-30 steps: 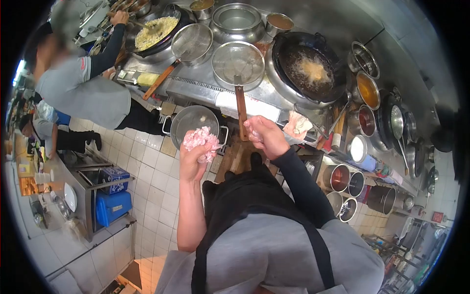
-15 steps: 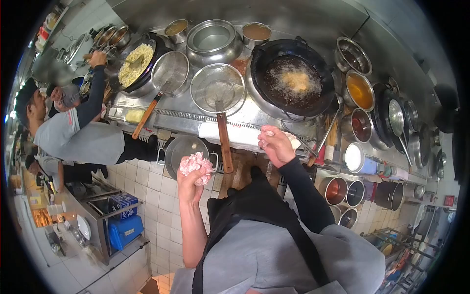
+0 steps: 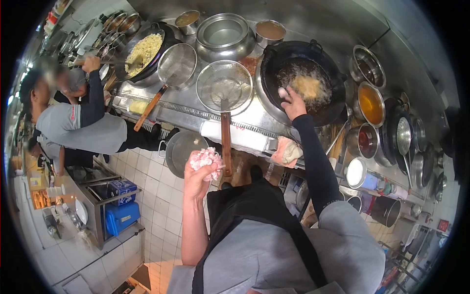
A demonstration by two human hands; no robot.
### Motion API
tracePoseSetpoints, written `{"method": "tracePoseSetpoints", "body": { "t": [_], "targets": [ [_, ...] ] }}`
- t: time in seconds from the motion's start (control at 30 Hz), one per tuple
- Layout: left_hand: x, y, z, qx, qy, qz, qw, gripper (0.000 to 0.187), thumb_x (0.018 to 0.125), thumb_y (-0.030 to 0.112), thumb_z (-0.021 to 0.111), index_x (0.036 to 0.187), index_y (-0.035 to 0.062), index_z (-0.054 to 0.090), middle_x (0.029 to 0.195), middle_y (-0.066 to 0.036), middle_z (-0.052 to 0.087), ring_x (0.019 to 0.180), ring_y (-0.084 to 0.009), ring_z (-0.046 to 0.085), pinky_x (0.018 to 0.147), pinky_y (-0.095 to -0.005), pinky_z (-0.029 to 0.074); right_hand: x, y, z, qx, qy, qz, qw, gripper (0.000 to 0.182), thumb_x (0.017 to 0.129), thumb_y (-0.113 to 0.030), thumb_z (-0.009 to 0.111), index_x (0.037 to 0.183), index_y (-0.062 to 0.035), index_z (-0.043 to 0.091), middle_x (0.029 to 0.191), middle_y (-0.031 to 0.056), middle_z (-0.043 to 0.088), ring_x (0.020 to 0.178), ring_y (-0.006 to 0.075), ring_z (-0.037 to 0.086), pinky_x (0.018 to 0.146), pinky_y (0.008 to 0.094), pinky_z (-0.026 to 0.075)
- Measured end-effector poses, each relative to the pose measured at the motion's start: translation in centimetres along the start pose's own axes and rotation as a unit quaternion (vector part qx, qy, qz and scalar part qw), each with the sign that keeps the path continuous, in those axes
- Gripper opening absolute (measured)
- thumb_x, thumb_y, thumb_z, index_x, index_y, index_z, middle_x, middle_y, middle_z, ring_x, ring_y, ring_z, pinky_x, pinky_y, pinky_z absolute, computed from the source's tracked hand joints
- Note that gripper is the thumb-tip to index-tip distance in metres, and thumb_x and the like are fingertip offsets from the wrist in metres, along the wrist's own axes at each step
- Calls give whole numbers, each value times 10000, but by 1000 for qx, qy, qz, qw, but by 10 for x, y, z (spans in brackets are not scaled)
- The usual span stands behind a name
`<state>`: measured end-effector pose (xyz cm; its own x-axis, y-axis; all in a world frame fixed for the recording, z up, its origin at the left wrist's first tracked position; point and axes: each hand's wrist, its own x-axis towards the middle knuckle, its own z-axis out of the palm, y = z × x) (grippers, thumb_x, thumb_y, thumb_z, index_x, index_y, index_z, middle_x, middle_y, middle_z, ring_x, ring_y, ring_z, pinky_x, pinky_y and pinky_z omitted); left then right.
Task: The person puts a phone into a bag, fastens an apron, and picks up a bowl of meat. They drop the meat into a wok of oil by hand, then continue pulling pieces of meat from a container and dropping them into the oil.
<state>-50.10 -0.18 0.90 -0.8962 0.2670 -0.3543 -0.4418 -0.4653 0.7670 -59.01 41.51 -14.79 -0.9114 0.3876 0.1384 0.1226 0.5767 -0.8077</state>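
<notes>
My left hand [image 3: 196,183] is closed around a clump of pink and white raw meat [image 3: 207,161], which bulges out above the fingers. Beside that hand, lower down, stands a metal pot [image 3: 182,149] with side handles. My right hand [image 3: 294,106] reaches over the near left side of a black wok [image 3: 268,68]. A small pale pink lump [image 3: 282,92], apparently raw meat, is at its thumb and fingertips. Dark oil in the wok bubbles around a golden frying mass [image 3: 307,86], just beyond my fingers.
Two wooden-handled strainers, one nearer [image 3: 225,142] and one farther [image 3: 177,64], lie left of the wok. Bowls of sauce and oil [image 3: 370,104] line the right side. A folded cloth [image 3: 289,151] lies at the counter edge. A co-worker [image 3: 81,120] stirs another wok at left.
My right hand has moved forward from the counter edge to over the wok. The left hand still holds the meat and has shifted slightly right. The camera view has shifted a little.
</notes>
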Motion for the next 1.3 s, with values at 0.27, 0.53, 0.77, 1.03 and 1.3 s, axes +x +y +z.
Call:
{"method": "tracePoseSetpoints", "body": {
  "t": [0.27,0.53,0.77,1.03,1.3],
  "targets": [
    [18,6,5,30,-159,-15,987,359,939,21,742,1241,3,548,1070,-117,707,927,-207,728,729,-331,602,-134,-209,10,457,-279,102,838,554,1051,-134,643,1555,-3,451,1444,129,593,1346,238,582,1066,350,520],
    [31,-2,3,267,-161,44,949,188,1044,213,681,1075,41,613,901,-13,677,739,-74,629,612,-252,518,-201,-271,18,90,-107,-74,987,294,910,-55,713,1195,14,694,1082,185,718,949,335,710,848,391,552],
    [21,7,-4,62,-242,-96,964,97,1024,99,635,1066,21,596,913,-98,690,675,-152,651,589,-315,541,-218,-246,10,429,-157,156,876,151,978,-52,718,1117,6,703,957,51,712,751,95,642,654,245,507],
    [21,6,-23,-52,-360,-129,922,259,911,19,662,1152,-19,576,1048,-191,692,786,-245,702,662,-386,589,-235,-216,33,840,-169,155,491,211,1047,-63,598,1245,-1,633,1054,76,663,759,81,530,587,209,396],
    [17,19,-10,66,-256,-74,962,265,959,19,668,1216,-1,609,1054,-111,721,829,-161,719,683,-300,593,-213,-225,9,652,-182,228,700,282,1075,-156,584,1308,1,609,1058,44,653,821,82,558,632,232,441]
  ]
}}
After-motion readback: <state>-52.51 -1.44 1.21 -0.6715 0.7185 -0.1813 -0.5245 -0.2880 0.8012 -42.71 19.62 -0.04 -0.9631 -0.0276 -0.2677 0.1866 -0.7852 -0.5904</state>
